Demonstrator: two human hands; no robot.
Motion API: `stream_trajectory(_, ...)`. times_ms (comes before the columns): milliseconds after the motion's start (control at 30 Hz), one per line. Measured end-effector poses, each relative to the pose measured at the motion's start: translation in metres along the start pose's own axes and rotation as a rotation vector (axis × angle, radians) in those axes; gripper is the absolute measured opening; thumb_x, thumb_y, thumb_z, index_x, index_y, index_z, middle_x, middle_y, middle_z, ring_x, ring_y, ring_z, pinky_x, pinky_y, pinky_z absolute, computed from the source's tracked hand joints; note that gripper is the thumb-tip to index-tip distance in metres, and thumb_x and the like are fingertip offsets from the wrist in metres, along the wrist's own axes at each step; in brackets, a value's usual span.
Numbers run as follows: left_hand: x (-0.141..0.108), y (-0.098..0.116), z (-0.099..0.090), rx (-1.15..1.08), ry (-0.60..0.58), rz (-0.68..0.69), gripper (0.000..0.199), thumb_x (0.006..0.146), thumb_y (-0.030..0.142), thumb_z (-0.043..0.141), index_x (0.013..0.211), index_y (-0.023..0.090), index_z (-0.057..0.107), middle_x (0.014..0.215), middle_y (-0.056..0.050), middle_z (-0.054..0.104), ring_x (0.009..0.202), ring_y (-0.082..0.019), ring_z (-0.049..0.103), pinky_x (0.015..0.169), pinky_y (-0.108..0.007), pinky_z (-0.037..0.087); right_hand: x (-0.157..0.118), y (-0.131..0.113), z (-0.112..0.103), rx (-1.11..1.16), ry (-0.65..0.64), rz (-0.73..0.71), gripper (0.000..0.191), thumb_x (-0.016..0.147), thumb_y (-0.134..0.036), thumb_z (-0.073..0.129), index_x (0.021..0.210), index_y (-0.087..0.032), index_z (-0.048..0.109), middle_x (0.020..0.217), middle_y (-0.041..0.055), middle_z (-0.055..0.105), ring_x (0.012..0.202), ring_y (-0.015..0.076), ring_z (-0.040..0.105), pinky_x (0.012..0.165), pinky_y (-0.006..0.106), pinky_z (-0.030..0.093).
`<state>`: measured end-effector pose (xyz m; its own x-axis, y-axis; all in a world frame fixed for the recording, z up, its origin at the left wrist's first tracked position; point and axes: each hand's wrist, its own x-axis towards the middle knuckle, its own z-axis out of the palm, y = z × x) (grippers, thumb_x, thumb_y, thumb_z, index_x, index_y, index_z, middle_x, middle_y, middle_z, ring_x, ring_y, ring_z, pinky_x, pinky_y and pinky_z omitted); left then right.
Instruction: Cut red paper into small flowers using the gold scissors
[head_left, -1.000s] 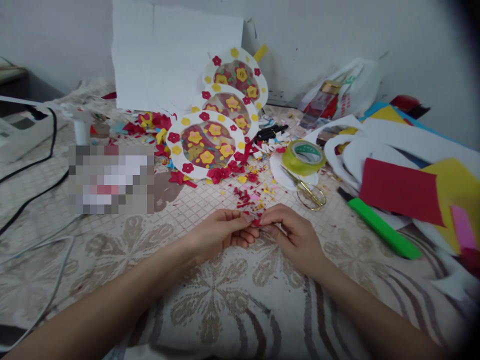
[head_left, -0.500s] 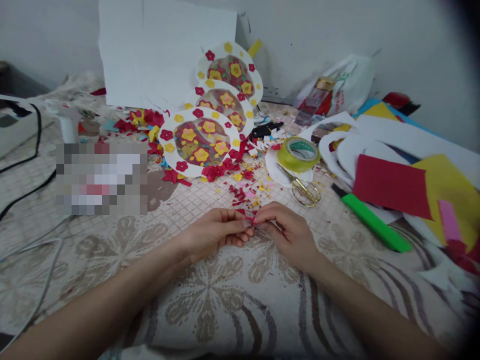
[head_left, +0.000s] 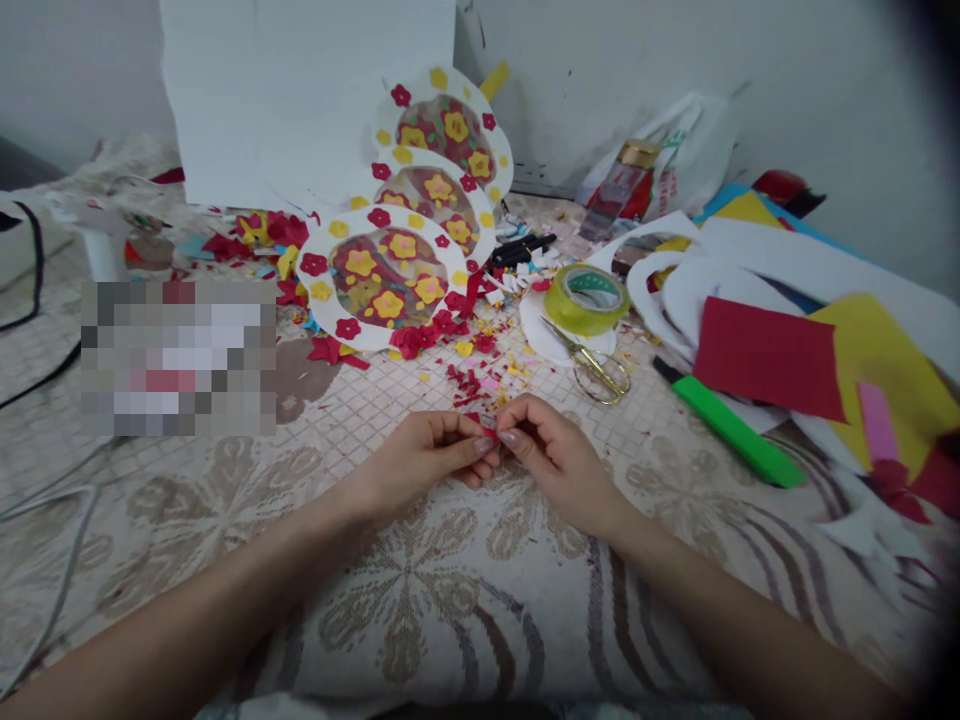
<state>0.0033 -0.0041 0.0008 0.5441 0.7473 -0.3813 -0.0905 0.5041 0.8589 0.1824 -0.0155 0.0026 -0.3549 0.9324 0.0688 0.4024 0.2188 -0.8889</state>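
My left hand (head_left: 431,452) pinches a small red paper piece (head_left: 491,434) between thumb and fingers. Close against it on the right, my right hand (head_left: 551,450) has its thumb and forefinger closed on the same piece. Most of the paper is hidden by the fingertips. Beyond both hands lie red, pink and yellow scraps (head_left: 469,383). Gold scissors (head_left: 592,368) and a roll of yellow-green tape (head_left: 587,298) are just past my right hand.
White oval frames with paper flowers (head_left: 313,264) stand at the back. A green cutter (head_left: 739,430), red paper (head_left: 772,355) and yellow paper (head_left: 885,370) lie at the right. Behind them is a clear bottle (head_left: 619,190). A white cable (head_left: 71,590) runs along the left.
The view has shifted slightly, so most things appear further left. My right thumb has straightened toward the red piece, and both hands remain close together.
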Motion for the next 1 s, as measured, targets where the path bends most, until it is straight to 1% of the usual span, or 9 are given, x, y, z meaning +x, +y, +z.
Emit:
stream_trajectory(133, -0.0008, 0.0001, 0.0002, -0.025, 0.009, -0.058, 0.014, 0.076, 0.026, 0.064, 0.077, 0.012, 0.062, 0.075, -0.002, 0.066, 0.065, -0.009, 0.059, 0.064, -0.022, 0.045, 0.0, 0.0011, 0.0007, 0.011, 0.01, -0.005, 0.009, 0.09, -0.023, 0.044, 0.084, -0.019, 0.049, 0.077, 0.0003, 0.053, 0.071, 0.0136, 0.049, 0.067, 0.027, 0.039)
stream_trajectory(233, -0.0008, 0.0002, 0.0, -0.009, 0.016, -0.057, 0.014, 0.078, 0.025, 0.062, 0.077, 0.011, 0.061, 0.075, -0.002, 0.066, 0.063, -0.008, 0.059, 0.062, -0.021, 0.045, 0.0001, 0.0013, 0.002, 0.026, 0.005, 0.008, 0.009, 0.09, -0.024, 0.043, 0.084, -0.019, 0.049, 0.077, 0.0005, 0.053, 0.072, 0.0138, 0.049, 0.067, 0.027, 0.04)
stream_trajectory(300, -0.0002, -0.0001, -0.0004, 0.038, -0.001, -0.031, 0.013, 0.079, 0.024, 0.061, 0.077, 0.011, 0.06, 0.074, -0.001, 0.065, 0.063, -0.008, 0.059, 0.062, -0.021, 0.045, 0.0003, 0.0012, 0.0027, 0.031, 0.004, 0.018, 0.01, 0.09, -0.025, 0.043, 0.084, -0.019, 0.049, 0.076, 0.0006, 0.053, 0.072, 0.0139, 0.05, 0.067, 0.027, 0.04)
stream_trajectory(367, 0.0004, -0.0005, -0.0003, 0.103, -0.011, 0.027, 0.012, 0.08, 0.023, 0.059, 0.077, 0.012, 0.059, 0.073, -0.001, 0.064, 0.064, -0.008, 0.059, 0.062, -0.022, 0.046, 0.0006, 0.001, 0.0033, 0.03, 0.001, 0.032, 0.01, 0.09, -0.025, 0.043, 0.083, -0.019, 0.048, 0.075, 0.0005, 0.053, 0.071, 0.0137, 0.05, 0.066, 0.027, 0.04)
stream_trajectory(433, 0.0004, -0.0005, 0.0005, 0.153, 0.0, 0.089, 0.01, 0.08, 0.022, 0.058, 0.076, 0.012, 0.058, 0.072, 0.0, 0.063, 0.065, -0.009, 0.058, 0.062, -0.022, 0.046, 0.001, 0.0011, 0.0036, 0.021, 0.001, 0.039, 0.009, 0.09, -0.023, 0.044, 0.083, -0.019, 0.048, 0.074, 0.0001, 0.053, 0.069, 0.0133, 0.05, 0.065, 0.027, 0.04)
stream_trajectory(500, -0.0002, 0.0001, 0.0017, 0.165, 0.015, 0.105, 0.009, 0.08, 0.021, 0.057, 0.076, 0.012, 0.058, 0.072, 0.0, 0.063, 0.065, -0.009, 0.059, 0.063, -0.022, 0.047, 0.0013, 0.0015, 0.0035, 0.006, 0.008, 0.038, 0.008, 0.089, -0.022, 0.044, 0.082, -0.019, 0.048, 0.074, -0.0003, 0.053, 0.069, 0.0129, 0.05, 0.065, 0.026, 0.04)
stream_trajectory(633, -0.0008, 0.0019, 0.0027, 0.103, 0.017, 0.029, 0.01, 0.079, 0.022, 0.058, 0.078, 0.012, 0.059, 0.074, -0.001, 0.065, 0.066, -0.01, 0.06, 0.064, -0.023, 0.047, 0.0014, 0.0022, 0.0025, -0.017, 0.017, 0.032, 0.007, 0.089, -0.02, 0.045, 0.083, -0.019, 0.048, 0.075, -0.0002, 0.053, 0.069, 0.0127, 0.05, 0.065, 0.026, 0.039)
stream_trajectory(767, -0.0001, 0.0023, 0.0021, 0.067, 0.02, -0.041, 0.014, 0.078, 0.026, 0.061, 0.076, 0.012, 0.06, 0.071, -0.001, 0.065, 0.063, -0.009, 0.059, 0.063, -0.023, 0.046, 0.0008, 0.0017, 0.0025, -0.013, 0.001, 0.022, 0.008, 0.09, -0.021, 0.043, 0.084, -0.019, 0.047, 0.075, 0.0, 0.053, 0.069, 0.013, 0.05, 0.064, 0.026, 0.039)
stream_trajectory(1000, 0.0, 0.0001, 0.0026, 0.034, 0.041, -0.059, 0.015, 0.078, 0.026, 0.062, 0.074, 0.012, 0.06, 0.07, -0.001, 0.065, 0.061, -0.008, 0.058, 0.062, -0.023, 0.045, 0.0, 0.0001, 0.006, -0.049, 0.02, 0.011, 0.009, 0.091, -0.021, 0.042, 0.083, -0.019, 0.046, 0.075, 0.0002, 0.053, 0.069, 0.013, 0.049, 0.065, 0.026, 0.039)
